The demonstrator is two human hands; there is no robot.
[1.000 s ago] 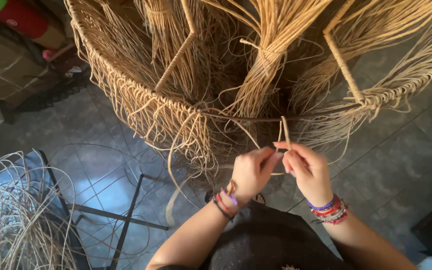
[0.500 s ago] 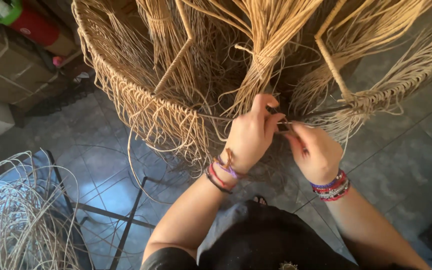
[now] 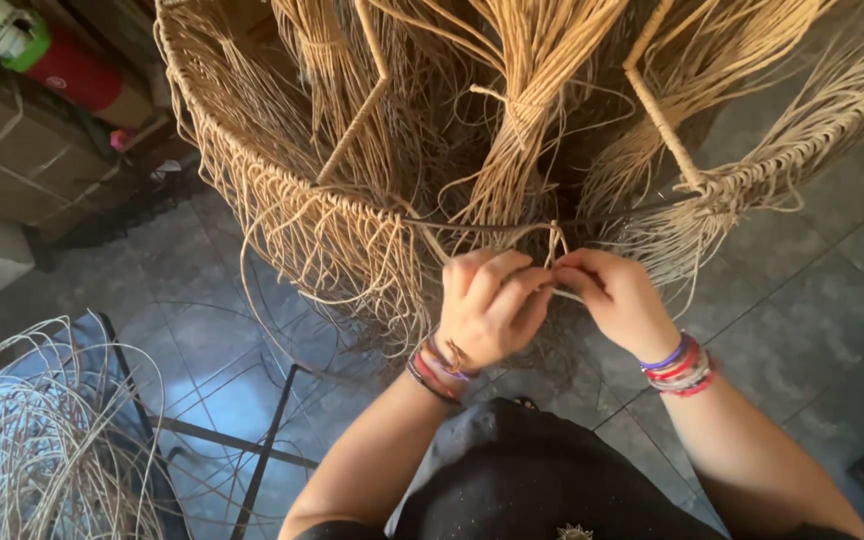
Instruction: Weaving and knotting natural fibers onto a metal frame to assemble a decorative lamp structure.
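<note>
Rattan strand point(image 3: 556, 240) pinched between both hands, left hand point(image 3: 490, 305), right hand point(image 3: 614, 298), against woven basket rim point(image 3: 282, 195), loose fibres hanging

Warm daylight from the right, dim shadowed floor left, sharp focus, wide-angle edges

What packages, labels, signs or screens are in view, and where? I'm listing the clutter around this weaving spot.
Cardboard box: far left, brown, rectangular, bound with pale cord.
Red cylinder: on that box, lying down, green-and-white end; any label too small to tell.
No signs or screens visible.
</note>
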